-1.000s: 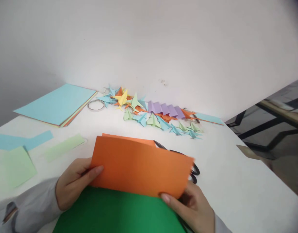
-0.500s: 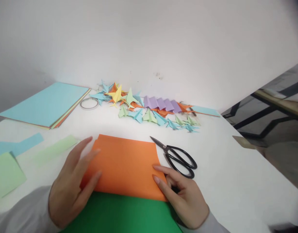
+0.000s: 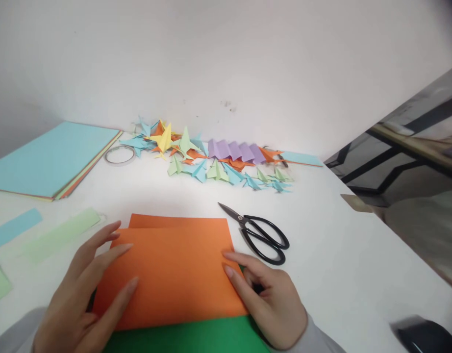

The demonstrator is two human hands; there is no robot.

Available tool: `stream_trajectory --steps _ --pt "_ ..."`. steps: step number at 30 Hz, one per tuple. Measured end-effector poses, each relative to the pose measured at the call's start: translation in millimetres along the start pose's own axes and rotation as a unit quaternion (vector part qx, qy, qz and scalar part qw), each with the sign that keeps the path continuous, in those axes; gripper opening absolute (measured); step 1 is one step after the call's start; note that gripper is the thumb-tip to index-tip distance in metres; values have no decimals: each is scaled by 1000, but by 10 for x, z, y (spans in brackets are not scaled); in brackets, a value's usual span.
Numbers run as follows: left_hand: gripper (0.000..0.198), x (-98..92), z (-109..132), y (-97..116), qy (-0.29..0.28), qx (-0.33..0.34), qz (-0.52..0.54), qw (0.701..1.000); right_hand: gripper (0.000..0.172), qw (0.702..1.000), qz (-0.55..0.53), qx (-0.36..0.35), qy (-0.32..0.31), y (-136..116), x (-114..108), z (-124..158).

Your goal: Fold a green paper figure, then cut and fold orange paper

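Note:
A folded sheet of orange paper (image 3: 178, 274) lies over a green sheet (image 3: 196, 338) in front of me. Its upper layer sits lower than the back layer, whose strip shows along the far edge. My left hand (image 3: 89, 289) rests at the left side of the orange paper, fingers spread and fingertips on its surface. At the right edge, my right hand (image 3: 266, 294) has thumb and index fingertips on the paper and the other fingers curled by the edge, closed on it. Scissors (image 3: 255, 233) with black handles lie just beyond my right hand.
Folded paper figures (image 3: 196, 152) in several colours line the wall, with a pleated purple paper (image 3: 235, 151) among them. A stack of coloured sheets (image 3: 57, 157) and a tape roll (image 3: 119, 155) are back left. Paper strips (image 3: 60, 235) lie left; a black object (image 3: 428, 336) is front right.
The orange paper's upper layer has come toward me, showing more of the back layer. My left hand has moved left and nearer, its fingers now on the paper. The view has shifted slightly.

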State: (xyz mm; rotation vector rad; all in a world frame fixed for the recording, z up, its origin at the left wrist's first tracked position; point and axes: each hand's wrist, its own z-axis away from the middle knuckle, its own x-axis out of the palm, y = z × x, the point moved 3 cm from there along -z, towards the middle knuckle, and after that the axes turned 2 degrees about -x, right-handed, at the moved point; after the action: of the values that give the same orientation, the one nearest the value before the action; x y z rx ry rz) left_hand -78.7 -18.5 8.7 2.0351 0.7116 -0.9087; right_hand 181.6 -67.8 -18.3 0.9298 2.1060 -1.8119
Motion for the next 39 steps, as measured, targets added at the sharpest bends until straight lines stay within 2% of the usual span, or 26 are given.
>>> stream_trajectory --steps 3,5,7,9,10,13,17,20,25,30,33,36,39 --pt "37 -55 11 87 -7 48 -17 999 25 1000 22 -13 9 6 -4 38" --pt "35 -92 -4 185 9 73 -29 997 26 999 31 -10 12 9 -8 49" --pt "26 -95 -27 312 14 130 -38 991 26 999 32 -1 13 10 -12 46" --pt "22 -51 -58 410 -16 193 -38 980 27 999 30 14 20 11 -17 38" --pt "23 -22 -79 425 -34 204 -34 978 28 999 31 23 25 12 -20 35" --pt "35 40 -142 356 -62 197 5 978 29 997 36 48 38 19 -27 37" --pt "48 97 -147 180 -76 147 21 986 30 996 36 70 35 40 -28 48" --pt "47 153 -112 141 -99 130 9 987 30 996 41 74 31 60 -33 32" --pt "43 220 -112 164 -129 146 -20 981 29 995 71 60 30 51 -61 -13" --pt "44 241 -116 147 -138 164 -40 976 23 993 111 1 50 -24 -165 -84" --pt "43 241 -109 150 -140 167 -48 975 23 988 137 -37 62 -18 -213 -222" --pt "43 241 -104 154 -135 165 -48 976 24 981 165 -104 18 5 -159 -416" --pt "44 253 -96 136 -126 169 -40 977 23 973 177 -149 16 29 -93 -555"
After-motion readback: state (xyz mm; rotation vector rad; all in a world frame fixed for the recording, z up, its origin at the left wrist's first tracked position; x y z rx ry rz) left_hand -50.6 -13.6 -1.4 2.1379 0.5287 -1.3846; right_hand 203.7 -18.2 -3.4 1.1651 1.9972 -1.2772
